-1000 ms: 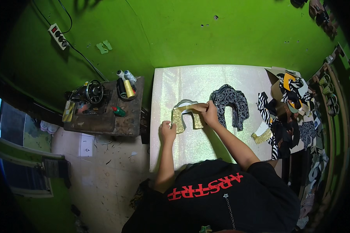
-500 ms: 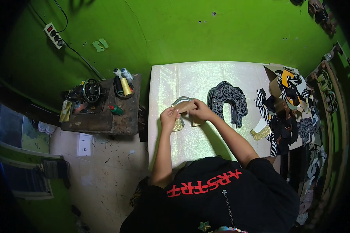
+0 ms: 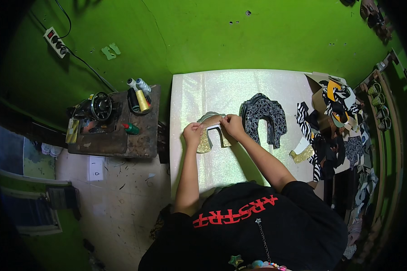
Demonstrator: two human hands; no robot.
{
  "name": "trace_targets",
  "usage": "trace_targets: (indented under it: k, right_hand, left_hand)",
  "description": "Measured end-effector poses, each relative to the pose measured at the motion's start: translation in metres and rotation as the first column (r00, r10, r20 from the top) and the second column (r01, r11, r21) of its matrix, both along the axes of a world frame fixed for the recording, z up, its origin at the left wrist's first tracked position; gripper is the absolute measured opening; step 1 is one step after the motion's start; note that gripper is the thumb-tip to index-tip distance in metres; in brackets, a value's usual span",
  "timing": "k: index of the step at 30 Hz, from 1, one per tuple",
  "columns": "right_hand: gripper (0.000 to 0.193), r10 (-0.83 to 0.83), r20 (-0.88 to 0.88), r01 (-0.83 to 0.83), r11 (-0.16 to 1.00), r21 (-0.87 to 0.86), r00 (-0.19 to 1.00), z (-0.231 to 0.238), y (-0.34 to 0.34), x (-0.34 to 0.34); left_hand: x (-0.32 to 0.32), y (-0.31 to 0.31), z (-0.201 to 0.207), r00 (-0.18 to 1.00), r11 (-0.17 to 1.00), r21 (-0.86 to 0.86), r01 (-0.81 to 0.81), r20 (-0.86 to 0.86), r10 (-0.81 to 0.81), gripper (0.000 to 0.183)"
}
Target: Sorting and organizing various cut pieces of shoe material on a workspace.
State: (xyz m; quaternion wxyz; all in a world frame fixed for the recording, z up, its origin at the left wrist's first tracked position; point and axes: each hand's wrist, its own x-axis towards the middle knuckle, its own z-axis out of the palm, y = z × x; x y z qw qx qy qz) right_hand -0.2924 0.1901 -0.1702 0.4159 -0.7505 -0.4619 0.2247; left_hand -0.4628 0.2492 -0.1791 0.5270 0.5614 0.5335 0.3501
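A tan, ribbed-looking strip (image 3: 211, 121) is stretched between my two hands, over the top of a U-shaped stack of gold glitter cut pieces (image 3: 204, 143) on the table. My left hand (image 3: 192, 132) pinches the strip's left end. At its right end, the fingers of my right hand (image 3: 233, 125) are closed on it. Grey-green edges of the stack show just above the strip; the strip covers the middle of the curve. Right of my right hand lies a thick U-shaped stack of black pieces with white scribbled lines (image 3: 260, 110).
The table (image 3: 212, 169) has a pale shimmering cover. Zebra-print and black scraps (image 3: 330, 135) crowd its right side, beside a gold glitter offcut (image 3: 301, 156). At left stands a sewing machine (image 3: 101, 107) on a wooden table with thread cones (image 3: 143, 100) and a red-capped green bottle (image 3: 131, 129).
The tan strip has come down flatter over the gold stack's curve. My hands have spread slightly apart, and more of the stack's inner opening shows. The whole view has shifted a little.
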Motion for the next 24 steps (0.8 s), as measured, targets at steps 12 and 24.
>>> trace_targets:
  k: [12,24]
  right_hand:
    - [0.022,-0.119,0.051,0.112,0.987,0.115,0.992,-0.013,0.003,-0.006]
    - [0.035,-0.179,0.119,0.163,0.978,0.131,0.977,-0.023,0.007,0.002]
  left_hand:
    - [0.01,0.001,-0.006,0.989,0.994,0.032,-0.102,-0.107,0.105,0.013]
    - [0.002,0.002,-0.012,0.87,0.967,0.238,-0.093,-0.453,0.195,0.035]
